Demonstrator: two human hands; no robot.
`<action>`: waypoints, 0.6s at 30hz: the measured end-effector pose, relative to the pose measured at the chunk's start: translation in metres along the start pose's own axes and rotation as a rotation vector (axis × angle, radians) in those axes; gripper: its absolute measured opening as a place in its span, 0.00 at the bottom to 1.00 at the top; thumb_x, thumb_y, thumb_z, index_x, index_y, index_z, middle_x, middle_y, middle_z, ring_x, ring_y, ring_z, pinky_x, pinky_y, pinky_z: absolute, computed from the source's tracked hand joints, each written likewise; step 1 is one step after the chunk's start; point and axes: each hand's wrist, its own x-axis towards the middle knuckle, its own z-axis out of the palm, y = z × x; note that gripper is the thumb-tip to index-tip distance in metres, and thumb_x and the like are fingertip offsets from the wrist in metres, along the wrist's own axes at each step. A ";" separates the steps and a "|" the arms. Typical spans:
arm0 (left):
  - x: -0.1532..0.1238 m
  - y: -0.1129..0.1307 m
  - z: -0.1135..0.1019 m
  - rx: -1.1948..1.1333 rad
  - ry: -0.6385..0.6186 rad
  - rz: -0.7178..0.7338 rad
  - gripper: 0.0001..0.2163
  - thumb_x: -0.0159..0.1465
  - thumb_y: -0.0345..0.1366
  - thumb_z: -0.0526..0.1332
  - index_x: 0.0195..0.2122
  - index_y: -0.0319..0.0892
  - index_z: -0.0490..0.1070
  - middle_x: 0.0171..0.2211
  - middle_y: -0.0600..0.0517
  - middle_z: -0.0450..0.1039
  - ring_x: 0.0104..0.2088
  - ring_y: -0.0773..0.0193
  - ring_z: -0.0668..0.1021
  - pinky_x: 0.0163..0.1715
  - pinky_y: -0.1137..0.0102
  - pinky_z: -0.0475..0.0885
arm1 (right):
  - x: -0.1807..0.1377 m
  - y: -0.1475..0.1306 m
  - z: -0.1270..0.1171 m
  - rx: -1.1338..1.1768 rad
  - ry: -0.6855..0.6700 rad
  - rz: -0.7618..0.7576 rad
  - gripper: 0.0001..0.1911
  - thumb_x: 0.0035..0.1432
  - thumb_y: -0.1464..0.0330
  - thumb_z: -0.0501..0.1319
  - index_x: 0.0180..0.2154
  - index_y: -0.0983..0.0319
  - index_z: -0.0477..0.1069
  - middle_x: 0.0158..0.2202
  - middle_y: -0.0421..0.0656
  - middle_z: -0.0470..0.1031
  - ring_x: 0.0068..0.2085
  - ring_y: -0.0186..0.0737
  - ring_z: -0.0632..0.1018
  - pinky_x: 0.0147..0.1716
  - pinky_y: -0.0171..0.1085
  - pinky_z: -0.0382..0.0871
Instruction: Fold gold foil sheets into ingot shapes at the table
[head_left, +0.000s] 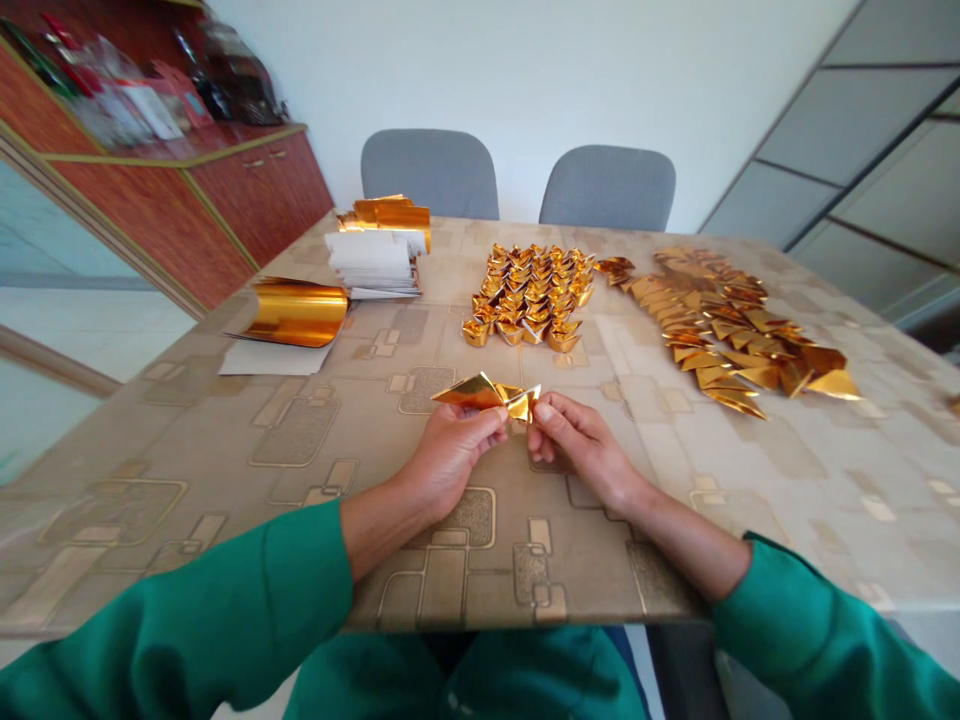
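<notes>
Both my hands hold one partly folded piece of gold foil paper (487, 394) just above the patterned table (225, 440). My left hand (450, 458) pinches its left part, fingers closed. My right hand (577, 440) pinches the right end between thumb and fingertips. Behind the hands, several finished gold paper ingots (529, 295) stand in rows. To the right lies a line of folded gold triangles (731, 335).
A curled gold sheet (296, 312) lies on white paper at the left, with a stack of gold and white sheets (379, 250) behind it. Two grey chairs (517, 180) stand at the far side. A red cabinet (187, 190) is at the left.
</notes>
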 end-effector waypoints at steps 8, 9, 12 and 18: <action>-0.003 0.002 0.001 0.092 0.015 0.008 0.08 0.46 0.29 0.68 0.28 0.39 0.73 0.25 0.56 0.73 0.25 0.72 0.71 0.29 0.74 0.67 | 0.003 0.003 -0.003 -0.093 0.084 -0.062 0.22 0.62 0.51 0.57 0.24 0.60 0.62 0.21 0.35 0.63 0.24 0.31 0.62 0.24 0.33 0.55; -0.004 0.002 0.001 0.077 0.012 0.005 0.08 0.46 0.30 0.68 0.29 0.39 0.73 0.25 0.56 0.73 0.25 0.72 0.72 0.29 0.74 0.67 | 0.003 0.003 -0.003 -0.083 0.080 -0.062 0.22 0.62 0.51 0.57 0.25 0.60 0.62 0.22 0.36 0.64 0.24 0.31 0.62 0.24 0.33 0.56; -0.005 0.002 0.001 0.070 0.003 0.001 0.09 0.47 0.32 0.69 0.29 0.39 0.73 0.25 0.56 0.73 0.25 0.72 0.72 0.30 0.74 0.68 | 0.002 0.002 -0.002 -0.036 0.057 -0.045 0.21 0.62 0.51 0.57 0.27 0.60 0.64 0.24 0.37 0.67 0.25 0.31 0.66 0.25 0.33 0.59; -0.004 0.001 0.002 0.126 0.024 -0.005 0.11 0.46 0.32 0.69 0.32 0.38 0.73 0.28 0.55 0.75 0.26 0.71 0.72 0.30 0.73 0.69 | 0.001 -0.002 -0.001 -0.025 0.053 -0.024 0.20 0.61 0.54 0.59 0.25 0.60 0.63 0.21 0.34 0.62 0.23 0.30 0.61 0.23 0.32 0.56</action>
